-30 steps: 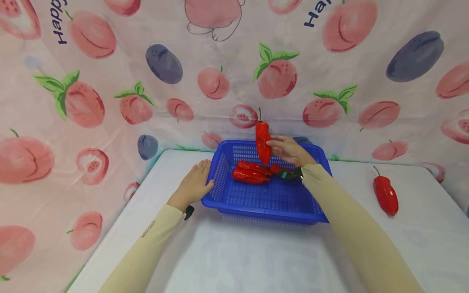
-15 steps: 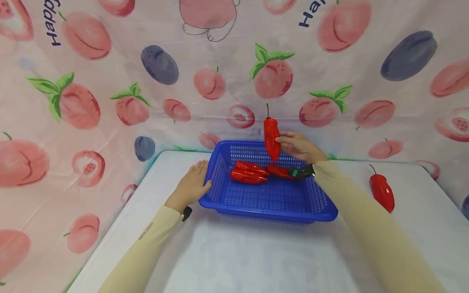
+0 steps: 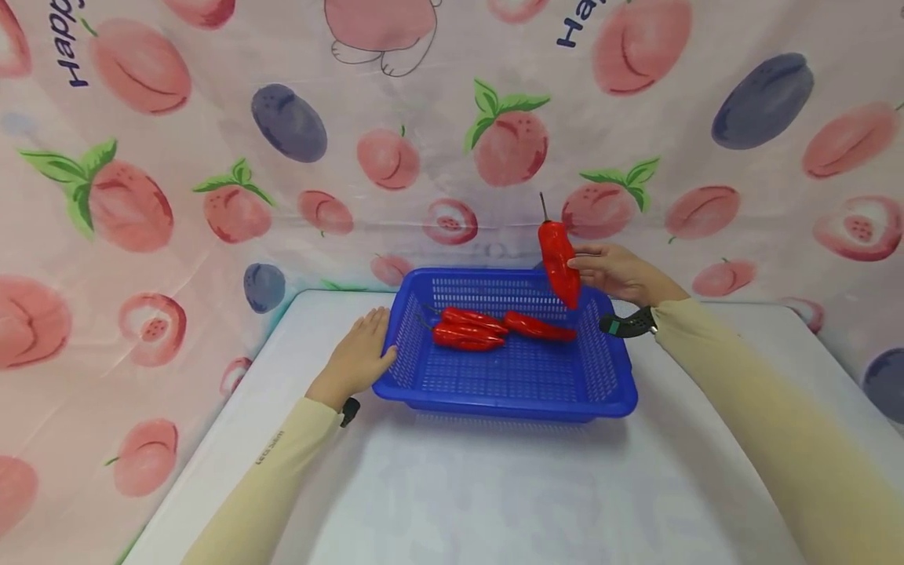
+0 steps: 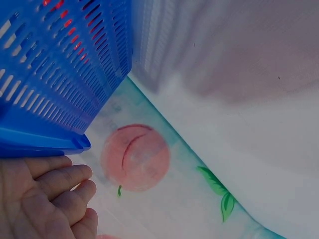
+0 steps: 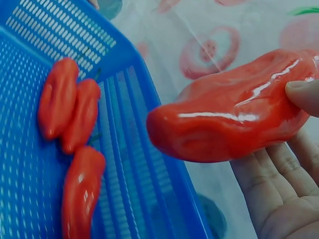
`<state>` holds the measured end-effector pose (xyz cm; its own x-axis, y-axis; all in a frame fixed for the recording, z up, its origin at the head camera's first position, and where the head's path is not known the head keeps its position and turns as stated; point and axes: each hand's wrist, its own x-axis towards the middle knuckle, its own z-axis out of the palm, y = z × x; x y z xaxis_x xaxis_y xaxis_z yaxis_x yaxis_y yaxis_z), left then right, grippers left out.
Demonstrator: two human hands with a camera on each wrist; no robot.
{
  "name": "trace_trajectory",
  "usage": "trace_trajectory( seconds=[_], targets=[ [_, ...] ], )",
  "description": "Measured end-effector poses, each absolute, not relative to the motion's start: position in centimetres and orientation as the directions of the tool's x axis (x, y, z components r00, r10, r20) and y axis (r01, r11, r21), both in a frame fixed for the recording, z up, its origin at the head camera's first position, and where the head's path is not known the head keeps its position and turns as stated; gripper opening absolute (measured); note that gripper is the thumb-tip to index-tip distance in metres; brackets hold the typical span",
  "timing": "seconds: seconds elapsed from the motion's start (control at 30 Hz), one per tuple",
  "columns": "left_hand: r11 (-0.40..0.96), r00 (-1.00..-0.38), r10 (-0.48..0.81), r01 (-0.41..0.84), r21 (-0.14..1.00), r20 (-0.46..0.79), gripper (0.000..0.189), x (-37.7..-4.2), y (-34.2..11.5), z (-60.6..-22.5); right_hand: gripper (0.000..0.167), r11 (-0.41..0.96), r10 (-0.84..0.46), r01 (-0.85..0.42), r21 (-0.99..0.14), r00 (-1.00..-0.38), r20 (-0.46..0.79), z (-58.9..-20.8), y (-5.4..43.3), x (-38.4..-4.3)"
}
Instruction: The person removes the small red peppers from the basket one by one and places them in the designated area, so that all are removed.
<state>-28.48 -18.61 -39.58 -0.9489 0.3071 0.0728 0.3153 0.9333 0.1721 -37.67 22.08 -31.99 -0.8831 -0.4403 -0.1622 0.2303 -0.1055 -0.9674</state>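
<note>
My right hand (image 3: pixel 625 275) pinches a long red pepper (image 3: pixel 558 259) between thumb and fingers. The pepper hangs stem up over the back right part of a blue slotted basket (image 3: pixel 508 408). In the right wrist view, the thumb lies on top of this glossy pepper (image 5: pixel 224 117) and the fingers are underneath. My left hand (image 3: pixel 353 357) rests on the basket's left rim with its fingers extended; in the left wrist view, the fingers (image 4: pixel 62 181) lie along that rim. Inside the basket are a red pepper (image 3: pixel 468 337), another close behind it (image 3: pixel 475 318), and a third (image 3: pixel 540 327) to their right.
A white table (image 3: pixel 494 486) bears the basket, near its back edge. Behind it and to the left hangs a pink cloth (image 3: pixel 339 259) printed with peaches. The right sleeve (image 3: pixel 763 400) stretches across the table's right side.
The right hand has carried its pepper to the right and slightly up. The pepper on the table at right is now hidden behind the right arm. The left hand stays on the rim.
</note>
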Motion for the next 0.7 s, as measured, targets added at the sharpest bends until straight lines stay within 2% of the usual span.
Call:
trace_trajectory(
  seconds=[0.17,0.23,0.47,0.7],
  targets=[
    [0.932,-0.948,0.308,0.317,0.179,0.075,0.067,-28.4,-18.6,-39.5,0.055,-0.011,-0.368,0.223,-0.975,-0.907,-0.203,-31.2,24.3,-37.0],
    [0.932,-0.948,0.309,0.317,0.176,0.072,0.067,-28.4,-18.6,-39.5,0.06,-0.004,-0.356,0.228,-0.974,-0.91,-0.212,-31.0,25.2,-36.7],
    [0.931,-0.948,0.31,0.319,0.18,0.076,0.067,-28.4,-18.6,-39.6,0.021,-0.046,-0.335,0.184,-0.982,-0.929,-0.159,-30.2,27.7,-35.9],
    [0.929,-0.949,0.306,0.314,0.195,0.071,0.067,-28.3,-18.6,-39.6,0.021,-0.032,-0.295,0.159,-0.987,-0.945,-0.143,-29.3,29.7,-35.0]
  ],
)
